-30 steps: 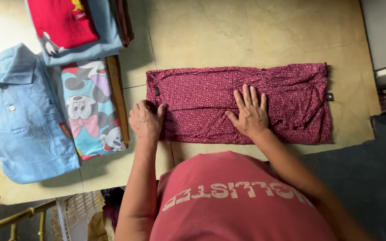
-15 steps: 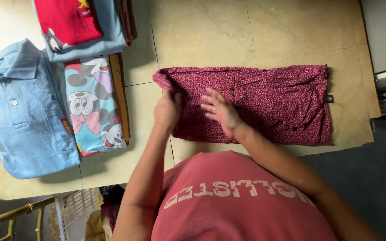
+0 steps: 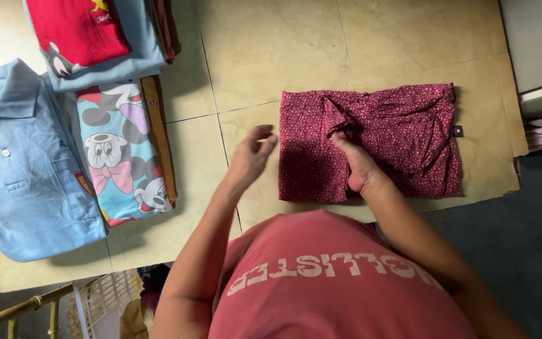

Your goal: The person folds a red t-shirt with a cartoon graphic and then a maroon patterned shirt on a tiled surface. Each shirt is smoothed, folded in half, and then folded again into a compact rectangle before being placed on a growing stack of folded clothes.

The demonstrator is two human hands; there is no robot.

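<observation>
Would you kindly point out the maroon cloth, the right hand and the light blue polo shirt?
maroon cloth (image 3: 403,144): head view, on its wrinkled right half.
right hand (image 3: 357,168): head view, on its back.
light blue polo shirt (image 3: 23,188): head view, on its front.

One head-worn camera looks straight down from above the person's chest, fairly close. Its view takes in the tiled floor (image 3: 271,56), both hands, a folded cloth (image 3: 396,138) ahead and shirts (image 3: 26,163) at the left edge.

Light blue polo shirt (image 3: 23,169), cartoon-print folded garment (image 3: 120,157), red shirt (image 3: 79,28)
</observation>
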